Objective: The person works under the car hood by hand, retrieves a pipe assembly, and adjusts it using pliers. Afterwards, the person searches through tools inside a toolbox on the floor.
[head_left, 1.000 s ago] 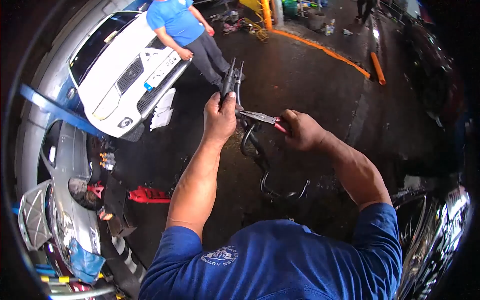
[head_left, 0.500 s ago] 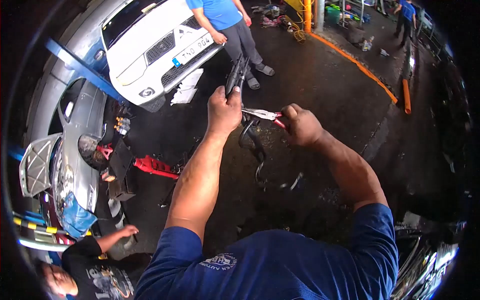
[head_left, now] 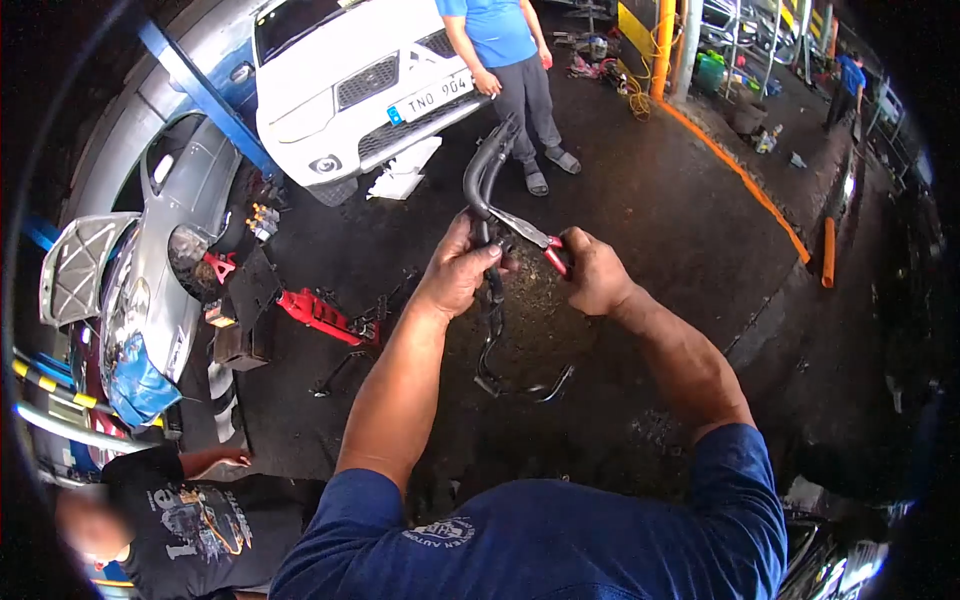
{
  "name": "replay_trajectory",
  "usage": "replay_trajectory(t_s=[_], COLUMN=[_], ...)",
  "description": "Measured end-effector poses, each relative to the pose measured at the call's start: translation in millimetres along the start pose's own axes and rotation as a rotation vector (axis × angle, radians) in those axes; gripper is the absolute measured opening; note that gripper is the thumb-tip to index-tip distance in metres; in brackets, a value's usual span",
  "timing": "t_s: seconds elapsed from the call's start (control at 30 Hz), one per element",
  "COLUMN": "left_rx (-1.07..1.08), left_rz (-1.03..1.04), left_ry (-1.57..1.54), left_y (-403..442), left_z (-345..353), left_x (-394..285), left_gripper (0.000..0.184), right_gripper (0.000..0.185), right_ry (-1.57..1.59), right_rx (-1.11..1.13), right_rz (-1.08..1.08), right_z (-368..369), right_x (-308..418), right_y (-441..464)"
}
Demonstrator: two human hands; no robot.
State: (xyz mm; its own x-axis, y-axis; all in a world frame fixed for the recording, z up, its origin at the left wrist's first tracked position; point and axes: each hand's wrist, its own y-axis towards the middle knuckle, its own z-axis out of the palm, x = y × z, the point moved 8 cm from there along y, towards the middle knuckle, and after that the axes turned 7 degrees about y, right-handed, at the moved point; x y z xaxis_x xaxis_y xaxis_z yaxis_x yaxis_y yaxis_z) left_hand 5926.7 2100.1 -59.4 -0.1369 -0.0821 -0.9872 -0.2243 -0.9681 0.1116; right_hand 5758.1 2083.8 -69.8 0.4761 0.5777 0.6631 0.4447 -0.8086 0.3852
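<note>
My left hand (head_left: 465,268) is wrapped round a black hose assembly (head_left: 480,172), just below its upper bend. Its two dark hoses curve up and away from me, and a thin bent pipe (head_left: 490,350) hangs below my fist. In my right hand (head_left: 598,272) is a pair of long-nose pliers (head_left: 527,234) with red handles. The plier tips reach the hose just above my left hand; whether they grip a clamp there is too small to tell.
A white pickup (head_left: 360,95) faces me, with a person in a blue shirt (head_left: 500,35) beside it. A red floor jack (head_left: 320,313) lies left of my arm. Another person in a black shirt (head_left: 190,520) is at lower left. An orange pipe (head_left: 828,252) lies at right.
The hose assembly has turned and its bend shows more fully. My left hand now sits lower on it, and the plier tips have moved to above that hand. The view has shifted slightly.
</note>
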Motion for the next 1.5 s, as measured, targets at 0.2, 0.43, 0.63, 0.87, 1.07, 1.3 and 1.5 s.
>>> replay_trajectory(t_s=[0.2, 0.43, 0.63, 0.87, 1.07, 1.3, 1.5], left_rx=[0.005, -0.237, -0.321, -0.289, -0.3, -0.24, -0.23], left_rz=[0.023, 0.054, -0.019, -0.051, 0.014, 0.052, -0.003], left_ry=[-0.101, 0.024, -0.01, -0.088, 0.042, 0.152, 0.151], left_y=[-0.9, -8.9, -8.0, -13.9, -17.6, -18.1, -12.7], left_z=[-26.9, -65.0, -78.9, -85.9, -78.9, -66.6, -69.8], left_x=[-15.2, -31.2, -28.2, -21.5, -28.9, -34.2, -27.2], left_gripper=[0.05, 0.053, 0.051, 0.048, 0.047, 0.056, 0.06], right_gripper=[0.04, 0.039, 0.036, 0.045, 0.068, 0.059, 0.043], right_ry=[0.18, 0.04, 0.189, 0.371, 0.218, 0.06, 0.202], right_rx=[0.305, -0.022, -0.023, 0.334, 0.123, 0.219, 0.285], right_rz=[0.167, 0.052, 0.131, 0.281, 0.065, 0.17, 0.231], right_z=[34.0, 53.2, 87.6, 122.2, 84.5, 79.7, 80.7], right_x=[14.3, 20.0, 18.3, 10.6, 36.1, 40.9, 43.0], right_y=[21.4, 43.6, 49.0, 46.9, 44.5, 42.2, 36.4])
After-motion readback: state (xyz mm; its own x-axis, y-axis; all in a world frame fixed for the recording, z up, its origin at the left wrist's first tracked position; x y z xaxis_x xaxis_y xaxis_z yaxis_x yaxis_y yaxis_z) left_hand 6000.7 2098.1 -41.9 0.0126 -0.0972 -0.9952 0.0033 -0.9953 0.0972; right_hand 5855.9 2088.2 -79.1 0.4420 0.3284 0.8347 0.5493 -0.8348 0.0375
